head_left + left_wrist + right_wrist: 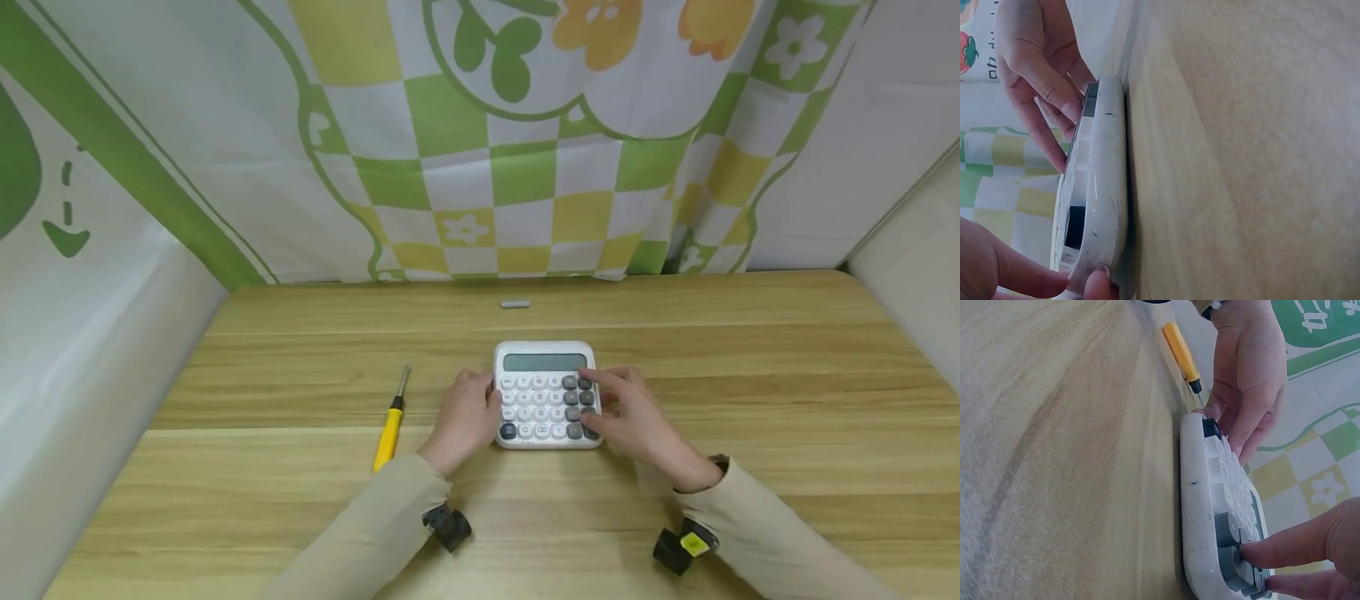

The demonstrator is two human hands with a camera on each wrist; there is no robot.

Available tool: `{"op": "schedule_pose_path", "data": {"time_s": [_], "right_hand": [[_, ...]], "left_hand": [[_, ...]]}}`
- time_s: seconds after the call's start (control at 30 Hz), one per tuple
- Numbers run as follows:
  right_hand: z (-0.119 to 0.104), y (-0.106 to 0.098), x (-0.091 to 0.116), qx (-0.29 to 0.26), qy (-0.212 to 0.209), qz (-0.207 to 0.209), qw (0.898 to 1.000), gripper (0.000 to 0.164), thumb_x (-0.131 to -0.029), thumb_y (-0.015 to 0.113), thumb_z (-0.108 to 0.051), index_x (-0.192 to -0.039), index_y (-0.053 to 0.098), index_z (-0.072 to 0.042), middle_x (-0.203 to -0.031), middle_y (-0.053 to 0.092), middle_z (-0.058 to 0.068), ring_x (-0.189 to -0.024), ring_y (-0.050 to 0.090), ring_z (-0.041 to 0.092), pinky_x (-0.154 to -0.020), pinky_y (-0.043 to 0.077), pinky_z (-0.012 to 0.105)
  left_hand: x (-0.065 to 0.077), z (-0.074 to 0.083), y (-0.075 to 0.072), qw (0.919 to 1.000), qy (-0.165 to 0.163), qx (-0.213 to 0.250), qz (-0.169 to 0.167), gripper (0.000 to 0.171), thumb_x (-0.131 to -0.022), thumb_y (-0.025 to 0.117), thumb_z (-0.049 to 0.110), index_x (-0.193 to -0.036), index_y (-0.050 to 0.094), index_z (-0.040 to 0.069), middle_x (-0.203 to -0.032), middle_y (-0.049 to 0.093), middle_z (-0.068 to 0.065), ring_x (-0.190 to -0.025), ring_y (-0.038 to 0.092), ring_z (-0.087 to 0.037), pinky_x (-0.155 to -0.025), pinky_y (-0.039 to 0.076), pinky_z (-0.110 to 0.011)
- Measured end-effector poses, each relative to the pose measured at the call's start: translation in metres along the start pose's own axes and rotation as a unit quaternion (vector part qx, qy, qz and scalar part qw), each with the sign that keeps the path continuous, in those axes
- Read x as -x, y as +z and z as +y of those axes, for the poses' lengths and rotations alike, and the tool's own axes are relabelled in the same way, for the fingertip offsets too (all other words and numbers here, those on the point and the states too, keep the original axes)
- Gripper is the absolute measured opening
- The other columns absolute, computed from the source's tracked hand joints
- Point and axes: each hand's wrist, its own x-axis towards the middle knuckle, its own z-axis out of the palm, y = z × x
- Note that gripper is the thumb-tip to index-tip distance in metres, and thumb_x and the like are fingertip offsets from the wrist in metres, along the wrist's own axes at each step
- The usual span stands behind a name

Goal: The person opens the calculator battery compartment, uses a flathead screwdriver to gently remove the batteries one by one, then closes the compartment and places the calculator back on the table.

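A white calculator [547, 442] with rounded corners lies on the table, its grey display on the far side. White keys fill most of its face, and dark grey keys [1232, 565] run down the right side. At the left edge my left hand [467, 417] pinches the casing, thumb on top and a fingertip [1100, 282] low at the side. My right hand [633, 417] reaches over the right edge with fingers fairly straight. Its thumb touches a lower grey key, while a finger rests near the upper grey keys.
A screwdriver [388, 433] with a yellow handle lies left of the left hand, its tip pointing away. Beyond the calculator is a small grey stick [515, 305]. A checked curtain [525, 192] hangs along the table's far edge. Both wrists carry black cameras.
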Motion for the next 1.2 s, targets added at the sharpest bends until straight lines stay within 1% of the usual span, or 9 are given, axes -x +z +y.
{"op": "schedule_pose_path", "data": {"time_s": [0.13,0.3,0.43,0.63,0.8,1.0,1.2], "right_hand": [[0.0008,0.0007,-0.0001,0.006,-0.007,0.003,1.0,0.054,-0.082,0.068,0.002,-0.133,0.051,0.007,-0.125,0.04,0.032,-0.102,0.053,0.036,-0.077,0.051,0.035],[0.0016,0.0022,0.0002,0.007,-0.008,0.004,1.0,0.055,-0.081,0.068,0.003,-0.133,0.05,0.007,-0.124,0.041,0.032,-0.102,0.054,0.036,-0.079,0.053,0.037],[0.0016,0.0029,0.0003,0.011,-0.01,0.005,1.0,0.054,-0.082,0.068,0.003,-0.133,0.051,0.007,-0.123,0.042,0.032,-0.101,0.054,0.035,-0.078,0.053,0.037],[0.0014,0.0026,-0.0005,0.017,-0.016,0.007,1.0,0.054,-0.081,0.067,0.003,-0.132,0.051,0.008,-0.123,0.043,0.033,-0.098,0.055,0.033,-0.078,0.054,0.038],[0.001,0.0021,-0.0016,0.037,-0.025,0.009,0.999,0.053,-0.081,0.067,0.001,-0.132,0.051,0.008,-0.122,0.044,0.033,-0.096,0.055,0.032,-0.08,0.051,0.042],[0.0003,0.0016,-0.003,0.057,-0.031,0.005,0.998,0.053,-0.082,0.067,-0.001,-0.132,0.051,0.007,-0.121,0.046,0.032,-0.095,0.053,0.031,-0.079,0.046,0.041],[-0.0005,0.0017,-0.0026,0.081,-0.037,0.003,0.996,0.052,-0.083,0.067,-0.003,-0.132,0.052,0.006,-0.121,0.048,0.032,-0.099,0.053,0.035,-0.084,0.046,0.05]], "left_hand": [[-0.0004,-0.0002,0.0009,0.9999,0.006,-0.01,0.005,0.029,-0.093,0.051,0.005,-0.116,0.062,-0.008,-0.101,0.058,-0.02,-0.096,0.055,-0.032,-0.087,0.046,-0.045],[-0.0014,-0.0005,0.002,0.9999,0.001,-0.013,-0.001,0.032,-0.093,0.051,0.005,-0.121,0.059,-0.009,-0.104,0.058,-0.021,-0.099,0.054,-0.032,-0.089,0.046,-0.045],[-0.0018,-0.0004,0.0022,0.9998,-0.005,-0.015,-0.008,0.033,-0.094,0.051,0.005,-0.123,0.058,-0.009,-0.106,0.058,-0.021,-0.101,0.054,-0.032,-0.092,0.045,-0.045],[-0.0022,0.0001,0.0015,0.9997,-0.002,-0.023,-0.008,0.027,-0.094,0.051,0.005,-0.115,0.063,-0.007,-0.101,0.059,-0.018,-0.1,0.053,-0.03,-0.091,0.045,-0.043],[-0.0035,0.0005,0.0012,0.9996,0.003,-0.028,-0.009,0.024,-0.094,0.051,0.005,-0.11,0.064,-0.008,-0.1,0.059,-0.018,-0.1,0.053,-0.03,-0.09,0.045,-0.043],[-0.0044,0.0009,0.0006,0.9994,-0.002,-0.03,-0.014,0.026,-0.094,0.05,0.005,-0.112,0.063,-0.008,-0.102,0.059,-0.019,-0.1,0.054,-0.03,-0.09,0.045,-0.043],[-0.0046,0.0018,0.0006,0.9994,-0.013,-0.027,-0.019,0.028,-0.095,0.05,0.006,-0.115,0.062,-0.008,-0.105,0.058,-0.02,-0.101,0.053,-0.03,-0.09,0.046,-0.043]]}}
